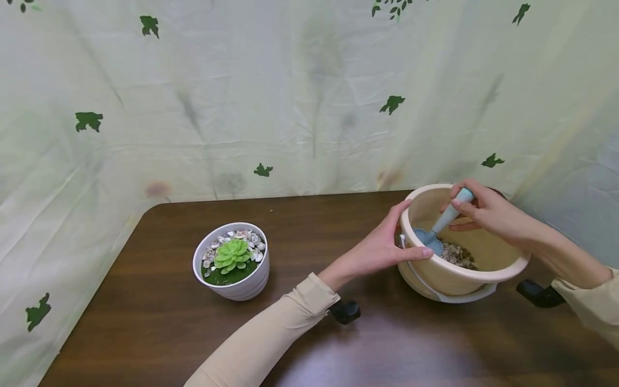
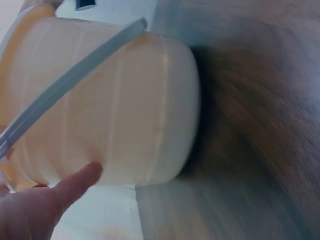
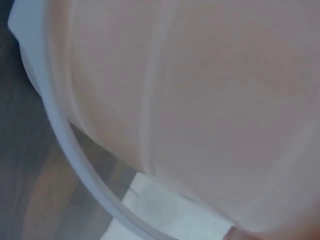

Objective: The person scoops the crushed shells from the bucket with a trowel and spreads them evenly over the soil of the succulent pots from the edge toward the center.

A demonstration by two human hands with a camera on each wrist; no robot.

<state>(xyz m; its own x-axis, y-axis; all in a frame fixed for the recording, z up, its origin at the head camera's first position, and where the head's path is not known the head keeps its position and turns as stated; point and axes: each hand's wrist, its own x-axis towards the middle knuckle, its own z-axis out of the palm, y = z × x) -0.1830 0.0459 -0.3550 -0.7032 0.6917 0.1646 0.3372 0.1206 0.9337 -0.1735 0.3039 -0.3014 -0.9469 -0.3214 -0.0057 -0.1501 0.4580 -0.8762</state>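
Note:
A cream bucket (image 1: 454,282) stands at the right of the table, with small pebbles (image 1: 456,255) in its bottom. My left hand (image 1: 379,244) grips its left side, the thumb over the front rim and the other fingers around the outside. In the left wrist view a finger (image 2: 80,182) lies against the bucket wall (image 2: 115,100). With my right hand (image 1: 498,212) I hold the pale blue handle of a small toy shovel (image 1: 447,217). Its blade is inside the bucket, tilted down near the left wall by the pebbles. Only the bucket's outside (image 3: 200,100) fills the right wrist view.
To the left stands a white ribbed pot (image 1: 246,287) holding a green succulent (image 1: 232,255), moss and pale stones. The bucket's grey handle (image 1: 464,297) hangs down at its front. A curtain with leaf prints (image 1: 314,107) rises behind the brown table (image 1: 314,231).

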